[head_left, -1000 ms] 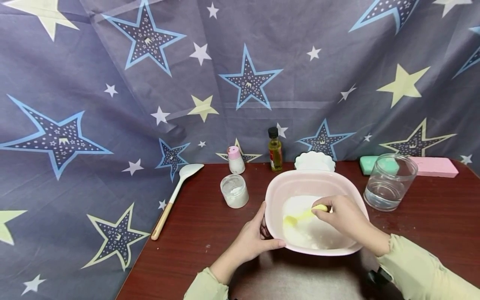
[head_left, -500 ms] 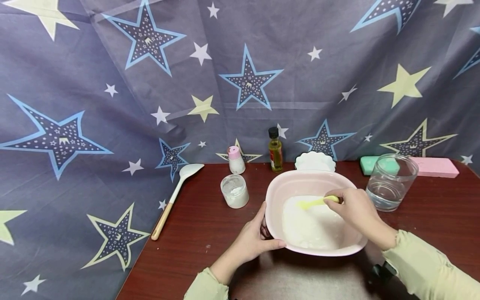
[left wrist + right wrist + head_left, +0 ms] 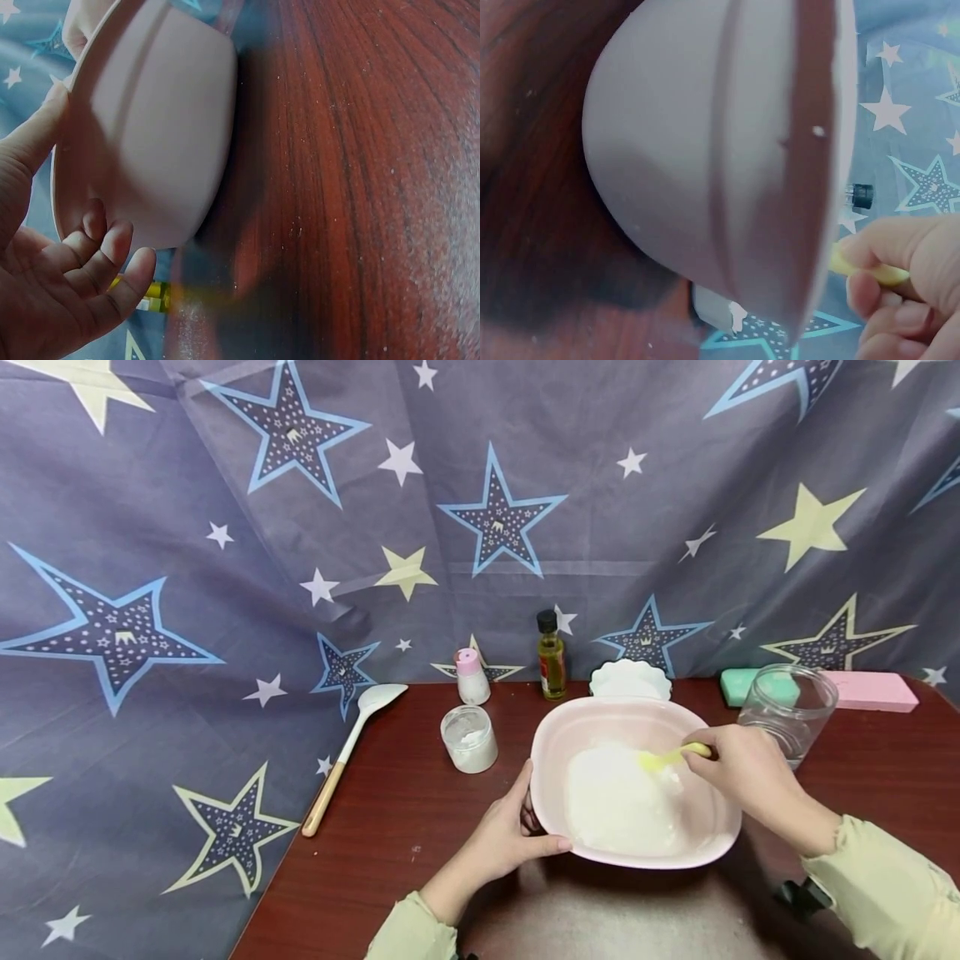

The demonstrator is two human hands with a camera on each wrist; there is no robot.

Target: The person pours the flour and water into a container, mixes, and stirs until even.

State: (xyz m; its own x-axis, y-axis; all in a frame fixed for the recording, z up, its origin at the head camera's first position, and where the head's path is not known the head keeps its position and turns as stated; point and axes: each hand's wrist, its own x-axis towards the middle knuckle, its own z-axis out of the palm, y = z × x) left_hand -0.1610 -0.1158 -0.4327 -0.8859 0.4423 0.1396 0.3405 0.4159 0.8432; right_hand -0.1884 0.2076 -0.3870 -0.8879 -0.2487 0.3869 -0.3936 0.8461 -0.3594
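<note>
A pale pink basin [image 3: 551, 752] stands on the table, holding a white, flour-like mass [image 3: 618, 802] with a glossy spot near its right side. My left hand [image 3: 502, 839] grips the basin's left side; in the left wrist view the thumb lies on the rim and the curled fingers are against the outer wall. Between thumb and fingers my right hand [image 3: 750, 772] pinches the handle of a yellow spoon [image 3: 663, 762]. The spoon's head is down at the white mass, towards the back right of the basin. From the right wrist view the basin wall hides the spoon's head.
Behind the right hand stands a glass of water [image 3: 791, 710], partly covered. An open jar of white powder [image 3: 469, 743], a pink-capped shaker [image 3: 472, 677], an oil bottle [image 3: 551, 660] and a white scalloped dish [image 3: 630, 680] line the back. A ladle [image 3: 348, 752] lies far left.
My right hand has moved the yellow spoon rightwards through the white mass, from the left part of the basin to its back right. The left hand keeps its grip on the basin.
</note>
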